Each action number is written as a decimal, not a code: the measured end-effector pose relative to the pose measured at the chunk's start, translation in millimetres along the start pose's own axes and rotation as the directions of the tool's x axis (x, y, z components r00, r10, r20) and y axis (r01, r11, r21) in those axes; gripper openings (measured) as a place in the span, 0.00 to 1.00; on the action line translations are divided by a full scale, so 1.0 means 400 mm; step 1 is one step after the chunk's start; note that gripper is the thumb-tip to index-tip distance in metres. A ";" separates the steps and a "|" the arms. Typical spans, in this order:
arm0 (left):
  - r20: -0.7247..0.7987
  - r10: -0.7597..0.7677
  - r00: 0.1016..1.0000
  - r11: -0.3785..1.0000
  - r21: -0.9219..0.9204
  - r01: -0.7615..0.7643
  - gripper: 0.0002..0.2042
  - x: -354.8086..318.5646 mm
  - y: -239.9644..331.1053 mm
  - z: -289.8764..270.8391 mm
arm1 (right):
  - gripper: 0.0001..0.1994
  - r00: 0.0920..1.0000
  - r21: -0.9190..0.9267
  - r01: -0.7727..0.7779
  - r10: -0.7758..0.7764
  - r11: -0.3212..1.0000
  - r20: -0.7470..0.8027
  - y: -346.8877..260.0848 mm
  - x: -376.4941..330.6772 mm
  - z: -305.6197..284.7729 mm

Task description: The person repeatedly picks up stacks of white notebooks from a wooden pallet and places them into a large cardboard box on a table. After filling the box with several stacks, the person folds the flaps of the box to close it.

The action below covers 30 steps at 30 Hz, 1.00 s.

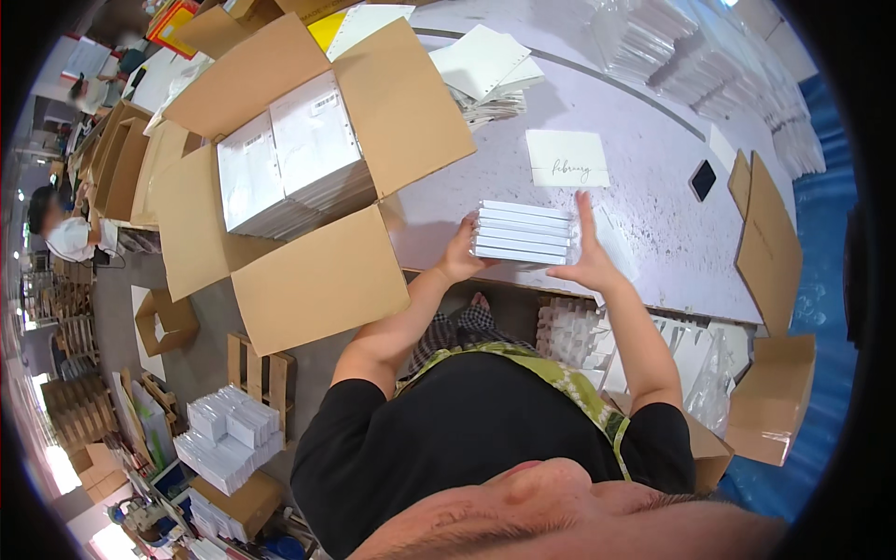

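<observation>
We see a white stack of flat packs (521,232) with thin grey lines between its layers. It lies on a pale lilac surface (644,187) flecked with dark specks and crossed by one dark curved line. The white card (567,158) carries dark script. The open carton (308,159) is plain brown, its contents (289,163) white and silvery. We wear a black top (467,439) with a green patterned strap (569,383). A small black square (702,179) lies beside brown cardboard pieces (765,243).

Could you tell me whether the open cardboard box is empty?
No, the open cardboard box holds stacks of white wrapped packs.
</observation>
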<state>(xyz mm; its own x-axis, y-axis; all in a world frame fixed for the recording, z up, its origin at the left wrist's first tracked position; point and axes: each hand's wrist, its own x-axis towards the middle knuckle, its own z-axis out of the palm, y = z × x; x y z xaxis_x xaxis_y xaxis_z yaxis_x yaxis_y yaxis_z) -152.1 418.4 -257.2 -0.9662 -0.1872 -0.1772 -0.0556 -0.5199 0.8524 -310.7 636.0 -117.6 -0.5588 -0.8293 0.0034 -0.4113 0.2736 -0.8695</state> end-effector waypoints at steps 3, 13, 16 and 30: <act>0.125 0.234 0.964 0.730 0.633 -0.259 0.52 0.010 0.015 -0.009 | 0.68 0.980 -0.575 0.193 -0.126 0.795 0.155 -0.173 0.047 -0.048; 0.042 0.078 0.996 0.977 0.195 -0.085 0.46 0.107 -0.224 -0.159 | 0.50 0.962 -0.717 0.217 -0.019 0.663 0.273 -0.173 0.081 0.073; 0.031 0.293 0.956 0.863 0.422 -0.278 0.44 0.018 -0.076 0.001 | 0.46 0.954 -0.710 0.232 -0.014 0.664 0.299 -0.159 0.059 0.046; 0.191 0.667 0.720 0.293 0.822 -0.489 0.54 -0.388 0.714 0.249 | 0.44 0.842 -0.668 0.538 -0.373 0.515 0.391 -0.949 0.022 -0.110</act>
<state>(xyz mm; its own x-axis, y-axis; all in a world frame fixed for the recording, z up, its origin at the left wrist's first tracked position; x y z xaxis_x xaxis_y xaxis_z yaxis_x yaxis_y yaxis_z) -43.2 382.1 62.7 -0.7812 -0.3220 0.5348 0.2496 0.6240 0.7405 -191.1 546.2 234.2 -0.0356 -0.9904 0.1337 -0.9930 0.0200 -0.1161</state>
